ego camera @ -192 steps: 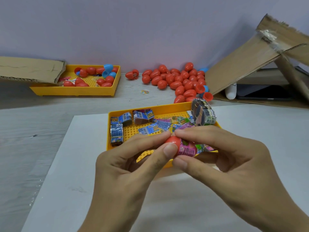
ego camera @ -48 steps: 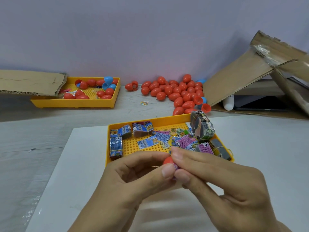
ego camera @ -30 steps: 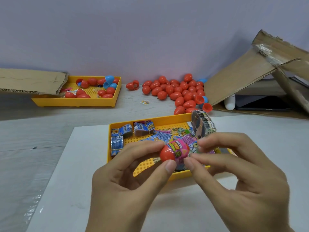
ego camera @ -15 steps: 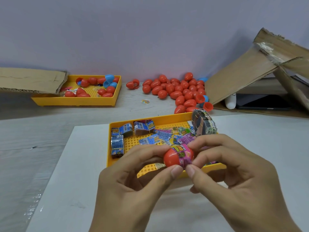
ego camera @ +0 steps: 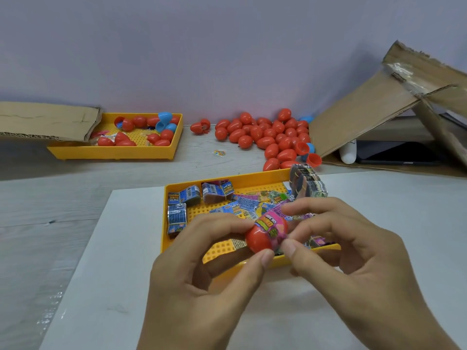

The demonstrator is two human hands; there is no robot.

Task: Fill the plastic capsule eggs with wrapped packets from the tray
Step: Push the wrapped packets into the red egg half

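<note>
— What are the hands doing?

— The left hand [ego camera: 202, 269] pinches a red egg half [ego camera: 260, 237] with its thumb and finger. The right hand [ego camera: 353, 251] pinches the pink packet [ego camera: 271, 223] that sticks out of it. They hold it up over the yellow tray [ego camera: 255, 180].

— Is the packet all the way in?

— No. A lot of it pokes out.

— What could go wrong?

— The packet looks too fat. If it stays bunched up, the other half may not snap on. If the fingers push too hard, the egg could pop out and fall into the tray. The wrapper could tear too.

— Where are more packets?

— In the tray, just behind the hands.
</note>
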